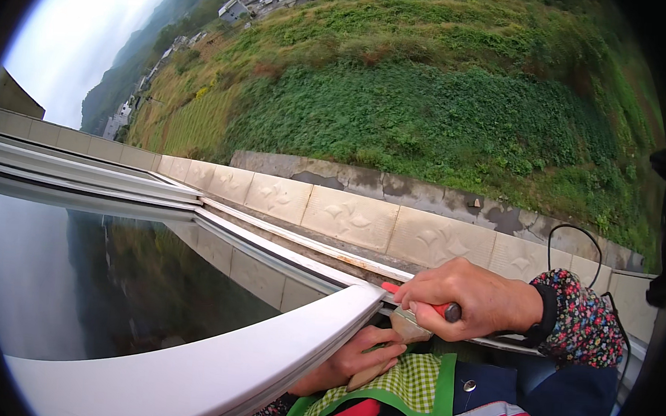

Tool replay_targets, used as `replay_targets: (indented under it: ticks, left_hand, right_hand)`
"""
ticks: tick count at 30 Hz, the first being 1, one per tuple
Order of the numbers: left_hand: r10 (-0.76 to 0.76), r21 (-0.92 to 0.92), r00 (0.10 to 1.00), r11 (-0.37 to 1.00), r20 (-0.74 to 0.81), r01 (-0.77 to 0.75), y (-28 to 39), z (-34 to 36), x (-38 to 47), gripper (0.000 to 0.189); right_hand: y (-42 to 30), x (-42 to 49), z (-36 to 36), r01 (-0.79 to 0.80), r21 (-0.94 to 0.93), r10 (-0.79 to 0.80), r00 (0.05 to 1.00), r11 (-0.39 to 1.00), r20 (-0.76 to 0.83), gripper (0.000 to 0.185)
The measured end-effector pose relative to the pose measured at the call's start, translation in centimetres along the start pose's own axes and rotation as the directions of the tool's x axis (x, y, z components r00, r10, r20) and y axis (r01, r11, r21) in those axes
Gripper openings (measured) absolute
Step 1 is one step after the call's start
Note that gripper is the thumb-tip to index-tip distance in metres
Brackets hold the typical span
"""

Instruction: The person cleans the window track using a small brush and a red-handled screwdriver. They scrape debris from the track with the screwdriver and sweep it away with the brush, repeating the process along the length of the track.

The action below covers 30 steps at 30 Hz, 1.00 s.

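My right hand (475,300) is closed around a red tool with a dark end cap (452,312); its red front part shows at the sash corner, over the window track. My left hand (362,353) is below it, closed on a flat brush with a wooden handle (362,377). The brush's broad pale end (410,326) lies just under my right hand. Both hands are beside the edge of a white-framed glass window sash (200,362). Part of the left hand's wrist is hidden behind that frame. The white lower window track (308,243) runs along the opening.
Beyond the track is a dirty ledge (287,226) with beige relief tiles (349,217). Outside, a stained concrete strip (413,189) borders a green slope (428,111) far below. A thin black cable (576,226) loops above my right sleeve. My green checked apron (409,376) is close to the hands.
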State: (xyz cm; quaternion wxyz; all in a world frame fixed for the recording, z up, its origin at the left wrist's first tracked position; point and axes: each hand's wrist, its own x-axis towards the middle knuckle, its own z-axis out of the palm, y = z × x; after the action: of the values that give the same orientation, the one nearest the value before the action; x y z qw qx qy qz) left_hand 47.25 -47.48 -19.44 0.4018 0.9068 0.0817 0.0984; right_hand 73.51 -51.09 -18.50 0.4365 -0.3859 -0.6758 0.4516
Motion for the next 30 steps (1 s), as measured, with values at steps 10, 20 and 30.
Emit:
replay_targets:
  ticks: [10, 20, 30]
  left_hand:
    - [0.001, 0.090, 1.000, 0.996, 0.024, -0.003, 0.6, 0.0, 0.5, 0.032]
    - [-0.041, 0.112, 0.999, 0.993, -0.003, 0.041, 1.1, -0.1, 0.3, 0.031]
    - [-0.033, 0.096, 0.999, 0.995, 0.024, 0.030, 0.8, 0.0, 0.0, 0.034]
  right_hand:
    - [3.5, 4.8, 4.1, 0.222, 0.030, -0.215, 0.965, 0.975, -0.151, 0.008]
    - [7.4, 6.4, 6.6, 0.316, -0.275, -0.360, 0.925, 0.908, -0.125, 0.010]
    - [-0.5, -4.6, 3.8, 0.120, -0.400, -0.151, 0.987, 0.909, -0.046, 0.018]
